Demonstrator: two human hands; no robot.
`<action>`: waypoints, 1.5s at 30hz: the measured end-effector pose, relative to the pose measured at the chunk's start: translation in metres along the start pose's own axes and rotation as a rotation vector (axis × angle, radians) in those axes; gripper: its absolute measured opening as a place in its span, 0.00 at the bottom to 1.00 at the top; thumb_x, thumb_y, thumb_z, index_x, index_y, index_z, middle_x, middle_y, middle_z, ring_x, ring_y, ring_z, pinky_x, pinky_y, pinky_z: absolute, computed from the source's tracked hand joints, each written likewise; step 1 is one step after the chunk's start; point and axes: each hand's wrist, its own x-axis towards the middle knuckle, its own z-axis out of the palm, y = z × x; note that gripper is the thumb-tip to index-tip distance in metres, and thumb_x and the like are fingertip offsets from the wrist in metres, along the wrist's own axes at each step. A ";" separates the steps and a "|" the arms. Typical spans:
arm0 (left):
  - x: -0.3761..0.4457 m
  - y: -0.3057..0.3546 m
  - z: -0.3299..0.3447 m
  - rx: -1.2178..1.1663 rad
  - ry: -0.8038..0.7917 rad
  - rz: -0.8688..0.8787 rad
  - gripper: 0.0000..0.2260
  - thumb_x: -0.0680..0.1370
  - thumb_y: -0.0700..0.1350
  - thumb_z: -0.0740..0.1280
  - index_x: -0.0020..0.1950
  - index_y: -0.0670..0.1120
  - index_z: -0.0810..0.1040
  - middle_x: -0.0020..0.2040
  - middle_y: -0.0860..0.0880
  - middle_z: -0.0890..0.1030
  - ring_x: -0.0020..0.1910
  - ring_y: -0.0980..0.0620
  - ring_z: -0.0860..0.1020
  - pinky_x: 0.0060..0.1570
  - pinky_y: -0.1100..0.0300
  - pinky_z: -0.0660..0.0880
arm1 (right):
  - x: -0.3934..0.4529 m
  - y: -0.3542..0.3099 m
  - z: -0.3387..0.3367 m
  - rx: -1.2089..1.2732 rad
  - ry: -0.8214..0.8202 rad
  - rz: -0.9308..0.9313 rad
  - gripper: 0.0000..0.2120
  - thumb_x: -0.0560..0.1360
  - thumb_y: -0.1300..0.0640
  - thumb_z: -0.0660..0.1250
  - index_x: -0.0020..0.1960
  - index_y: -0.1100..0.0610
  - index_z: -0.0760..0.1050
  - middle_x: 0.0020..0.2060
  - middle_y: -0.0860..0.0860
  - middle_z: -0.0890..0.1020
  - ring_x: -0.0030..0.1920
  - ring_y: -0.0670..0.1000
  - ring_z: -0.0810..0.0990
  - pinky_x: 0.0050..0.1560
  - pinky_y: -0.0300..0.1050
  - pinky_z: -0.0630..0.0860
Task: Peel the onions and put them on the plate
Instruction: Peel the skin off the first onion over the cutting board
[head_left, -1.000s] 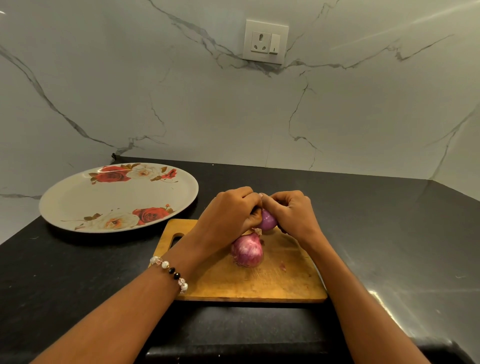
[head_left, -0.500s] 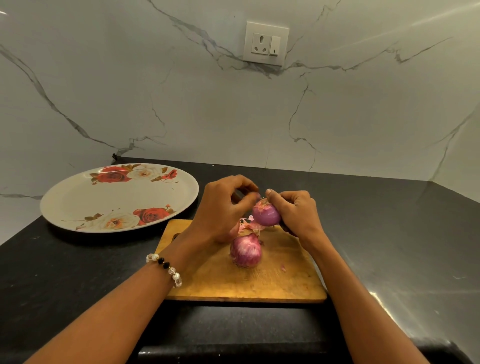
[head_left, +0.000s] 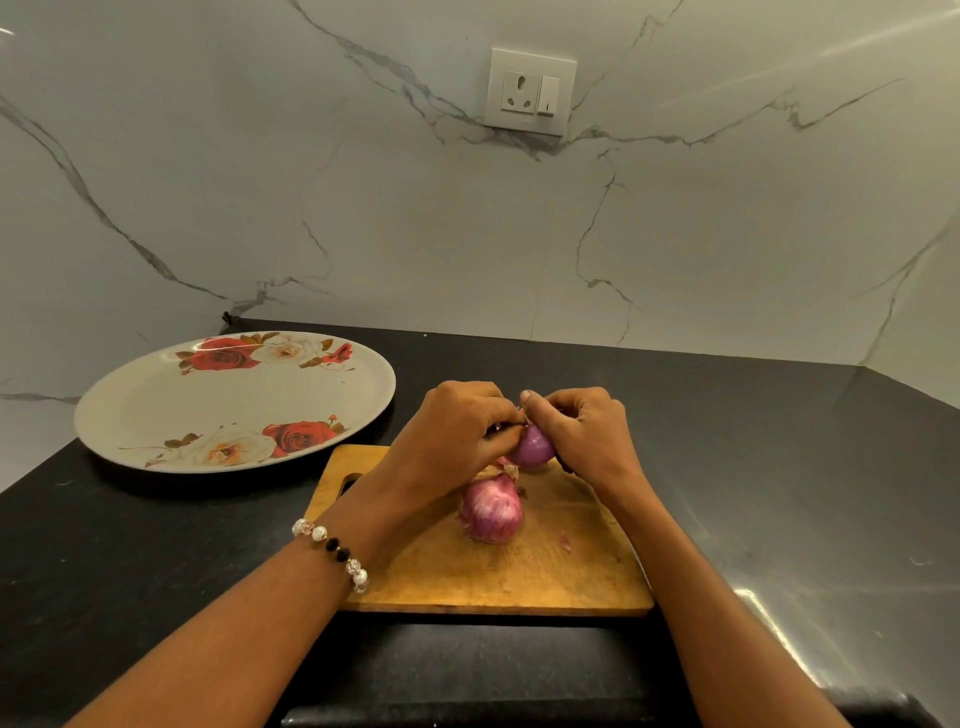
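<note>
A small purple onion (head_left: 532, 448) is held just above the far part of the wooden cutting board (head_left: 519, 571). My right hand (head_left: 587, 436) grips it from the right, thumb on top. My left hand (head_left: 452, 436) pinches the skin at the onion's top left with curled fingers. A second, unpeeled red onion (head_left: 491, 510) stands on the board right below them. Loose bits of skin lie between the two onions. The large white plate (head_left: 156, 410) with red roses lies to the left of the board with nothing on it.
The black counter (head_left: 779, 467) runs to a marble wall with a socket (head_left: 531, 91) at the back. A marble side wall closes the right corner. A small scrap of peel (head_left: 565, 543) lies on the board's right part.
My left hand, which had opened away from the onion half a second ago, has come back onto its top. Both hands and the onion sit slightly lower than then.
</note>
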 end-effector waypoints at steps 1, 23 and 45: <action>0.000 0.000 0.000 0.003 0.013 -0.005 0.09 0.73 0.44 0.70 0.47 0.40 0.84 0.40 0.45 0.83 0.37 0.53 0.80 0.40 0.68 0.75 | 0.000 0.000 0.000 0.006 -0.007 0.001 0.15 0.78 0.47 0.67 0.48 0.59 0.84 0.39 0.52 0.84 0.40 0.47 0.82 0.37 0.33 0.77; 0.000 0.000 0.006 -0.090 0.207 -0.187 0.11 0.74 0.44 0.72 0.54 0.43 0.82 0.48 0.47 0.83 0.46 0.55 0.77 0.45 0.65 0.76 | -0.001 -0.007 -0.006 0.243 0.052 0.179 0.15 0.78 0.47 0.67 0.40 0.56 0.81 0.36 0.55 0.82 0.29 0.48 0.80 0.27 0.38 0.76; 0.001 0.001 0.008 -0.062 0.136 -0.321 0.05 0.80 0.43 0.62 0.52 0.44 0.75 0.47 0.54 0.74 0.42 0.58 0.74 0.41 0.72 0.71 | -0.004 -0.013 -0.004 0.310 -0.004 0.160 0.12 0.77 0.46 0.67 0.42 0.53 0.81 0.39 0.55 0.83 0.34 0.52 0.82 0.29 0.39 0.78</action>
